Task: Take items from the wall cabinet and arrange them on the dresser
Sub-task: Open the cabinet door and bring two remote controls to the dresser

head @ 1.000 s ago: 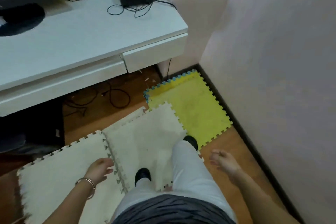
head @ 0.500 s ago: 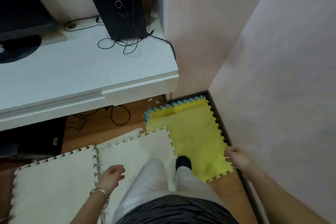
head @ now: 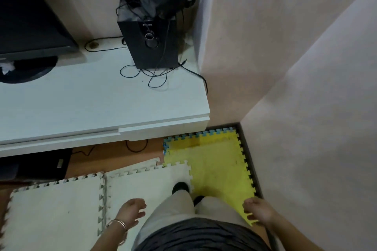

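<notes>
A long white dresser (head: 85, 104) runs across the left and middle of the view, its top mostly bare at the near right end. My left hand (head: 131, 213), with bangles at the wrist, hangs low over a white foam mat, fingers loosely curled and holding nothing. My right hand (head: 258, 212) hangs low over the corner of a yellow foam mat (head: 216, 169), fingers apart and holding nothing. Both hands are well below and in front of the dresser. No wall cabinet shows in this view.
A black speaker (head: 151, 45) with a black bag on top stands at the dresser's back right, loose cables (head: 155, 77) trailing in front. A dark TV (head: 28, 24) on a round base sits at left. Pink walls (head: 306, 87) close in on the right. White mats (head: 57, 210) cover the floor.
The view has tilted up and moved closer to the dresser, showing more of the speaker and wall. My hands stayed low at my sides; the right one drifted out toward the wall.
</notes>
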Motion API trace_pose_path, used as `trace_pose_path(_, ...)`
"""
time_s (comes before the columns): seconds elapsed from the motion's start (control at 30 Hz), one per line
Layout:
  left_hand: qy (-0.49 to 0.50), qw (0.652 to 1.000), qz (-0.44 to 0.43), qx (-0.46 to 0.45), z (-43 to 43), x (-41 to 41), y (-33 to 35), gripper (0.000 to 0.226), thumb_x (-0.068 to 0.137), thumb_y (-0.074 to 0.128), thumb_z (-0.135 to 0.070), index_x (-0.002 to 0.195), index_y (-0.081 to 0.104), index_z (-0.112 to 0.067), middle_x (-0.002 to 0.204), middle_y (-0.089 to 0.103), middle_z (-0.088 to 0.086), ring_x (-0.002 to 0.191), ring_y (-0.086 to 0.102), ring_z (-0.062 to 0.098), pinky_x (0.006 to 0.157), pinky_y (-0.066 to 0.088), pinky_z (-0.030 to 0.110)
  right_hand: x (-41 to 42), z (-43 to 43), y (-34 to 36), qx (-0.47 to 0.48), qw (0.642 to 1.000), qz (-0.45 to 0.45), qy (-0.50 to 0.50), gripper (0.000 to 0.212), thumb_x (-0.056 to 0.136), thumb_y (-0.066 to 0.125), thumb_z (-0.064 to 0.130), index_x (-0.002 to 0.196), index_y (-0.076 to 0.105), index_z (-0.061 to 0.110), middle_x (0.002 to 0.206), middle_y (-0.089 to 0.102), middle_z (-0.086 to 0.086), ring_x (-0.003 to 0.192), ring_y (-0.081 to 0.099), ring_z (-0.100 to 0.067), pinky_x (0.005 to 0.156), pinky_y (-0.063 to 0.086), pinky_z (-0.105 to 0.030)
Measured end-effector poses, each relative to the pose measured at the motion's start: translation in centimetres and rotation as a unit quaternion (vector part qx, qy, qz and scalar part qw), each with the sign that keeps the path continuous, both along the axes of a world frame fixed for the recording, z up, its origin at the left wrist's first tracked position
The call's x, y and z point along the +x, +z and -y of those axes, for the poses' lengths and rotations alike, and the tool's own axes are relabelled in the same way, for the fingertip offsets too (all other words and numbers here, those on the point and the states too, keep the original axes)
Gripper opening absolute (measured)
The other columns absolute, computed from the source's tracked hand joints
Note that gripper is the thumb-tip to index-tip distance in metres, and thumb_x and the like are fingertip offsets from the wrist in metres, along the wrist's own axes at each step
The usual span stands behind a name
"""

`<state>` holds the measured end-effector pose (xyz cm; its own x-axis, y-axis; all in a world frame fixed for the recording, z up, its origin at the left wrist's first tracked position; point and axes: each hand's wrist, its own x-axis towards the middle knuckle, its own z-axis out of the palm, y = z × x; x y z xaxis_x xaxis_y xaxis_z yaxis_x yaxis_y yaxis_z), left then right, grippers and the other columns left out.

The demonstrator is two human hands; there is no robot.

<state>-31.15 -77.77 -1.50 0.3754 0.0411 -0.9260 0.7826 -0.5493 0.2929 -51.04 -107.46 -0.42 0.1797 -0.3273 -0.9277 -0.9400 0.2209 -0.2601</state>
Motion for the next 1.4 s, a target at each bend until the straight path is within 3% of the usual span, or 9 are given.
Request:
trace_pose_path(0.17, -0.02, 0.995, 0.093, -0.022, 3.0, 5.0, 1.5, 0.014, 0.093, 0.046, -0.02, 0.088, 0.057, -0.014, 0.105, 0.061, 0.011, 0.092, 0.057, 0.025, 0.065, 0.036, 0.026, 3.2, 3.4, 0.7, -0.025, 1.0, 0.009, -0.007, 0.009, 0.092, 0.047, 0.005, 0.083, 0.046, 0.009, 0.075, 0.041, -0.009, 0.054, 0.034, -0.016, 0.035, 0.023, -0.014)
trace_pose_path(0.33, 0.035, 0.991, 0.126, -0.028, 3.7, 6.1, 1.6, 0.016, 0.094, 0.045, -0.017, 0.102, 0.056, -0.009, 0.106, 0.061, 0.012, 0.092, 0.057, 0.026, 0.065, 0.036, 0.028, 8.7, 6.5, 1.0, -0.04, 0.993, 0.012, 0.107, 0.013, 0.092, 0.043, 0.012, 0.081, 0.049, 0.012, 0.076, 0.044, -0.006, 0.055, 0.035, -0.016, 0.043, 0.02, -0.02)
trace_pose_path(0.43, 0.097, 0.992, 0.073, 0.009, 3.7, 4.7, 1.3, 0.019, 0.093, 0.048, -0.014, 0.106, 0.057, -0.003, 0.106, 0.058, 0.015, 0.088, 0.054, 0.027, 0.059, 0.03, 0.027, 13.1, 8.6, 1.2, -0.051, 0.969, 0.032, 0.239, 0.027, 0.093, 0.043, 0.015, 0.108, 0.057, -0.002, 0.09, 0.054, -0.014, 0.068, 0.044, -0.019, 0.056, 0.033, -0.023)
trace_pose_path(0.57, 0.145, 0.984, 0.102, -0.008, 6.7, 4.7, 3.8, 0.023, 0.091, 0.052, -0.013, 0.11, 0.06, -0.003, 0.101, 0.06, 0.013, 0.085, 0.056, 0.025, 0.057, 0.027, 0.025, 20.3, 9.9, 5.3, -0.036, 0.918, 0.153, 0.363, 0.034, 0.092, 0.048, 0.026, 0.124, 0.053, 0.015, 0.11, 0.054, -0.002, 0.099, 0.053, -0.016, 0.078, 0.041, -0.023)
trace_pose_path(0.73, 0.101, 0.942, 0.316, -0.058, 10.8, 10.1, 12.0, 0.011, 0.089, 0.056, -0.013, 0.097, 0.063, -0.015, 0.106, 0.067, 0.013, 0.088, 0.063, 0.02, 0.072, 0.043, 0.029, 29.2, 9.3, 15.5, -0.035, 0.849, 0.39, 0.354, 0.013, 0.09, 0.056, 0.023, 0.093, 0.057, 0.036, 0.095, 0.058, 0.014, 0.093, 0.057, -0.009, 0.079, 0.044, -0.018)
trace_pose_path(0.83, 0.078, 0.879, 0.461, -0.093, 12.1, 13.6, 19.9, 0.014, 0.089, 0.056, -0.014, 0.096, 0.064, -0.024, 0.104, 0.07, -0.004, 0.098, 0.065, 0.015, 0.086, 0.046, 0.029, 32.8, 9.0, 23.1, -0.055, 0.781, 0.509, 0.357, 0.022, 0.089, 0.058, 0.018, 0.091, 0.056, 0.039, 0.094, 0.061, 0.016, 0.088, 0.058, -0.004, 0.082, 0.044, -0.018)
trace_pose_path(0.97, 0.048, 0.748, 0.65, -0.126, 12.7, 16.8, 31.3, 0.018, 0.082, 0.059, -0.025, 0.096, 0.063, -0.036, 0.103, 0.07, -0.02, 0.094, 0.066, -0.004, 0.085, 0.051, 0.013, 35.6, 8.0, 32.8, -0.147, 0.661, 0.646, 0.353, 0.028, 0.086, 0.062, 0.014, 0.091, 0.057, 0.041, 0.091, 0.068, 0.014, 0.093, 0.062, 0.002, 0.089, 0.048, -0.015)
trace_pose_path(1.2, 0.017, 0.495, 0.852, -0.171, 13.3, 20.6, 48.6, 0.025, 0.074, 0.069, -0.041, 0.098, 0.062, -0.04, 0.11, 0.067, -0.017, 0.099, 0.064, -0.004, 0.086, 0.047, 0.006, 38.1, 5.2, 49.0, -0.351, 0.37, 0.812, 0.284, 0.022, 0.079, 0.058, 0.033, 0.097, 0.057, 0.045, 0.104, 0.064, 0.024, 0.104, 0.056, 0.01, 0.087, 0.038, 0.0)
trace_pose_path(1.4, -0.016, 0.399, 0.901, -0.171, 13.2, 23.6, 58.4, 0.04, 0.062, 0.055, -0.052, 0.102, 0.055, -0.047, 0.114, 0.062, -0.026, 0.109, 0.056, -0.01, 0.091, 0.047, 0.017, 40.4, 3.5, 59.4, -0.479, 0.186, 0.829, 0.219, 0.029, 0.078, 0.057, 0.025, 0.106, 0.065, 0.018, 0.097, 0.061, 0.016, 0.1, 0.054, 0.003, 0.089, 0.035, 0.001)
